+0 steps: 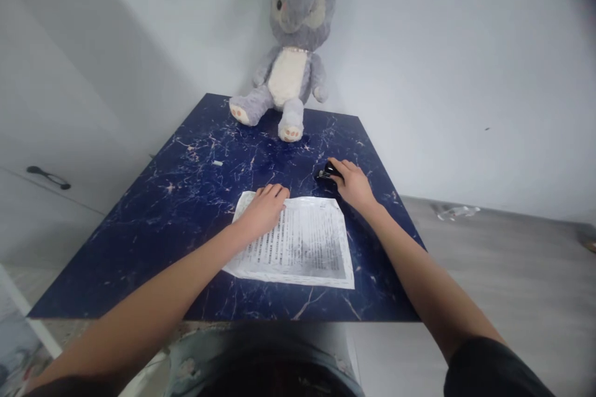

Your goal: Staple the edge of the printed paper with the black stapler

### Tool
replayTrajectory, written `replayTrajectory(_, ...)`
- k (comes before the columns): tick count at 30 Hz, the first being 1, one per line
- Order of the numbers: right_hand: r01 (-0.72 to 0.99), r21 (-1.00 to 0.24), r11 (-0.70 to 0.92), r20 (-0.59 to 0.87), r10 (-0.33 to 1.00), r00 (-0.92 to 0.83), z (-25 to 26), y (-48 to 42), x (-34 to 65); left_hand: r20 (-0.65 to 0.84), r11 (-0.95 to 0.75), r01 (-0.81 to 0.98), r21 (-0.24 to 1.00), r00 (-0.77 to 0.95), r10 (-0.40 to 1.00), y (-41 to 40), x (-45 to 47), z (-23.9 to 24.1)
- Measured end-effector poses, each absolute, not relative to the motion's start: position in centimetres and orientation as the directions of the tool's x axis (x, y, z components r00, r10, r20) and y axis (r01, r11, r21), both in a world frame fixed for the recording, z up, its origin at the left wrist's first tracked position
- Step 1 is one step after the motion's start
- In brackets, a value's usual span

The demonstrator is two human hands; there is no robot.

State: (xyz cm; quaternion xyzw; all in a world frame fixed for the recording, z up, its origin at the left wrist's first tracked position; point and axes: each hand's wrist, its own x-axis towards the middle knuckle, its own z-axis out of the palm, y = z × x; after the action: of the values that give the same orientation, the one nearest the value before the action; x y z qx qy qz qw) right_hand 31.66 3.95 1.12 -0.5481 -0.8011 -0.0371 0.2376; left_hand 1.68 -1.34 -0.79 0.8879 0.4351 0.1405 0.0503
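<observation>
A printed sheet of paper point(307, 242), or a thin stack of them, lies on the dark blue marbled table near its front edge. My left hand point(266, 208) is over the paper's upper left part, its fingers curled together at the far edge. Beyond the paper's upper right corner, my right hand point(354, 183) grips a black stapler point(328, 170), whose front points left. The stapler is apart from the paper. My fingers and palm hide its rear part.
A grey plush toy point(288, 74) with long ears sits at the table's point(186, 248) back edge against the wall. A small white piece point(217, 163) lies left of centre. A dark handle point(49, 177) is at far left; a white object point(459, 213) lies on the floor at right.
</observation>
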Motion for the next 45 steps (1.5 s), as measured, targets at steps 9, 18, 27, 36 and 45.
replayTrajectory(9, 0.882, -0.275, 0.383, 0.52, 0.831, -0.199, -1.5, 4.7, 32.1, 0.251, -0.618, 0.759, 0.207, 0.569, 0.783, -1.3, 1.5, -0.2)
replayTrajectory(18, 0.882, -0.324, 0.342, 0.507, 0.85, -0.144, -1.8, 4.4, 32.2, 0.329, -0.677, 0.634, 0.374, 0.592, 0.736, 0.5, 0.1, -1.3)
replayTrajectory(27, 0.889, -0.337, 0.31, 0.461, 0.878, -0.131, -1.3, 4.1, 32.1, 0.406, -0.66, 0.636, 0.4, 0.523, 0.75, 1.3, -0.5, -0.6)
replayTrajectory(36, 0.892, -0.284, 0.353, 0.445, 0.872, -0.204, -0.3, 3.3, 32.3, 0.548, -0.646, 0.612, 0.456, 0.379, 0.746, 1.6, -1.0, -0.3)
replayTrajectory(45, 0.757, -0.386, 0.528, 0.122, 0.842, -0.525, 3.9, 1.7, 35.4, 0.515, -0.59, 0.67, 0.45, 0.345, 0.785, 2.4, -1.7, -1.4)
